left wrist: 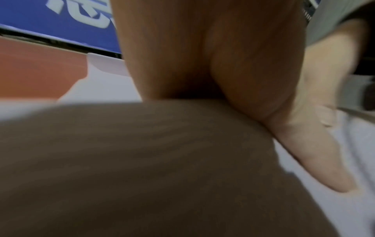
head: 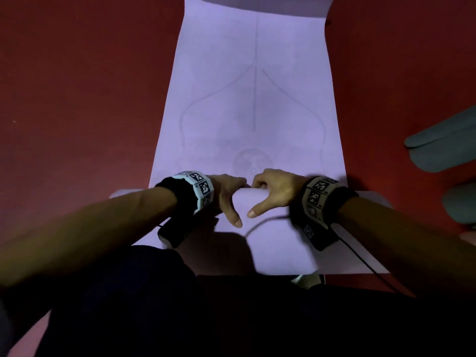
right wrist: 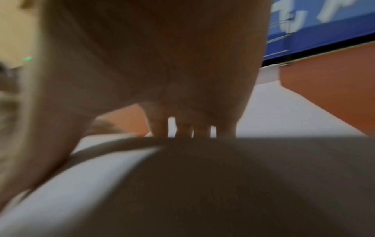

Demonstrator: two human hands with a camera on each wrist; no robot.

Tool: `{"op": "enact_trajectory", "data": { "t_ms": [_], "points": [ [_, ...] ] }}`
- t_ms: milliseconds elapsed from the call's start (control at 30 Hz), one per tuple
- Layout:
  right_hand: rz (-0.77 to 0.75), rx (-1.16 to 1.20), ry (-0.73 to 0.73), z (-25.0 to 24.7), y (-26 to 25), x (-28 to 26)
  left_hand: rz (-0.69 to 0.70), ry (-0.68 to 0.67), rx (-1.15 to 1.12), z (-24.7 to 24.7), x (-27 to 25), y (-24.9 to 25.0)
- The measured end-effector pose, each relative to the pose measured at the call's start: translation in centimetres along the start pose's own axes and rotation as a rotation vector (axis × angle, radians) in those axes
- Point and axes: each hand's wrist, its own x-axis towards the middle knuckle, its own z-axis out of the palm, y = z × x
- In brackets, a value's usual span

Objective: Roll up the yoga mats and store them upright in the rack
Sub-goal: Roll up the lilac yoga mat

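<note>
A lavender yoga mat (head: 252, 99) lies flat on the red floor, stretching away from me. Its near end is wound into a wide roll (head: 270, 243) right in front of my knees. My left hand (head: 229, 194) and right hand (head: 275, 191) sit side by side on the middle of the roll, fingers curled over its far edge, thumbs spread back on top. From the left wrist view, the palm (left wrist: 202, 56) presses on the shadowed roll (left wrist: 142, 160). The right wrist view shows the fingers (right wrist: 182, 128) hooked over the roll (right wrist: 223, 184). No rack is in view.
Two grey-green padded shapes (head: 443, 143) (head: 461, 204) lie on the red floor (head: 77, 99) at the right. The mat's far end (head: 257, 3) curls up. A blue board with white lettering (left wrist: 61, 20) stands beyond it. A cable (head: 360, 256) trails from my right wrist.
</note>
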Motion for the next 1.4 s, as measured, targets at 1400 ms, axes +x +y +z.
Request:
{"op": "enact_trajectory", "data": {
  "t_ms": [1400],
  "points": [
    [0.0, 0.004, -0.011, -2.9, -0.2, -0.8, -0.094, 0.036, 0.037, -3.0, -0.4, 0.3]
  ]
}}
